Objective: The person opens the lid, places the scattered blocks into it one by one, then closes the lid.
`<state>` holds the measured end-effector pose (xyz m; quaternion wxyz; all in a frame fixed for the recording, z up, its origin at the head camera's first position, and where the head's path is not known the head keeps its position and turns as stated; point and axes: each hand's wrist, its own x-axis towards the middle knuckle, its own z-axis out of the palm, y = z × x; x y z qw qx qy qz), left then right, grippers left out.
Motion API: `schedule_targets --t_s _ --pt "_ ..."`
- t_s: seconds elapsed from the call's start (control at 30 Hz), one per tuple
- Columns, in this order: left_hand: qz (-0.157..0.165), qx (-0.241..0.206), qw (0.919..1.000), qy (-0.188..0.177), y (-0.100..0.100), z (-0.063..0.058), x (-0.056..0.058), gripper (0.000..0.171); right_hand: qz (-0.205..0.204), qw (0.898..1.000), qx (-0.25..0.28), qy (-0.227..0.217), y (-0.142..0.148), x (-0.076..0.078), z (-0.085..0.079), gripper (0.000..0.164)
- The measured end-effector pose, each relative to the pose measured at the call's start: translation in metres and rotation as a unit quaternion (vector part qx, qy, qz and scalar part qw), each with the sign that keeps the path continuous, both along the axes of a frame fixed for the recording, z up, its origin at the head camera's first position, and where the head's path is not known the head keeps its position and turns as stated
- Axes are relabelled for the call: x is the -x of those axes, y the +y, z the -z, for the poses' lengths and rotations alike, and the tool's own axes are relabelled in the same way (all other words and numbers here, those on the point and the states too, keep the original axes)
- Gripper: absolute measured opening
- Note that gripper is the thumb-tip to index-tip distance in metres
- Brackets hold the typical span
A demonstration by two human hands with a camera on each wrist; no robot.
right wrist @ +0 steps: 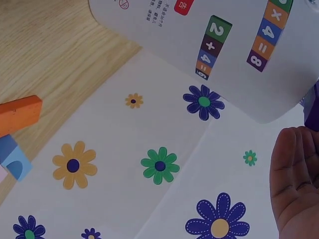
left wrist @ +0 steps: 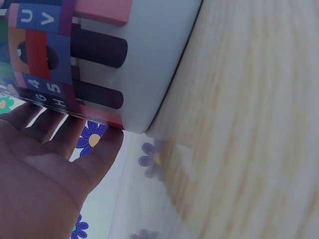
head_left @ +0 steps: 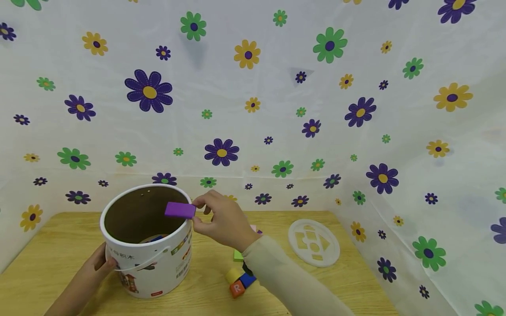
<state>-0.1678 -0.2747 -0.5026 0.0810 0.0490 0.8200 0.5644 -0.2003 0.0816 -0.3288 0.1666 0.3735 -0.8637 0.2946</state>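
A white bucket (head_left: 164, 274) with printed block pictures and a thin handle stands on the table at left, its open top facing up. My left hand (head_left: 95, 265) rests against the bucket's left side; in the left wrist view its fingers (left wrist: 102, 154) lie extended along the wall. Between thumb and fingers, my right hand (head_left: 223, 219) pinches a flat purple block (head_left: 179, 210) over the bucket's right rim. Part of that block (right wrist: 312, 110) also shows at the edge of the right wrist view. Inside the bucket, something blue (head_left: 157, 238) is partly visible.
Right of the bucket lie a yellow block (head_left: 233, 275), a blue block (head_left: 247, 279) and an orange block (head_left: 237, 289) marked R. More blocks are partly hidden behind my right arm. A white lid (head_left: 335, 252) with shaped cutouts lies farther right. Flower-patterned sheeting (head_left: 253, 136) encloses the table.
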Motion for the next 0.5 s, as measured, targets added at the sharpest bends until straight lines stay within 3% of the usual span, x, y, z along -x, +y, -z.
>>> schedule_targets --t_s 0.33,0.5 --pt "0.001 -0.003 1.0000 -0.007 0.000 -0.001 0.000 0.088 -0.019 0.999 -0.007 -0.034 -0.005 -0.004 -0.003 0.026" --pt "0.000 -0.001 1.0000 -0.008 -0.001 -0.001 0.000 0.088 -0.017 0.999 0.000 -0.046 0.008 -0.005 -0.002 0.026"
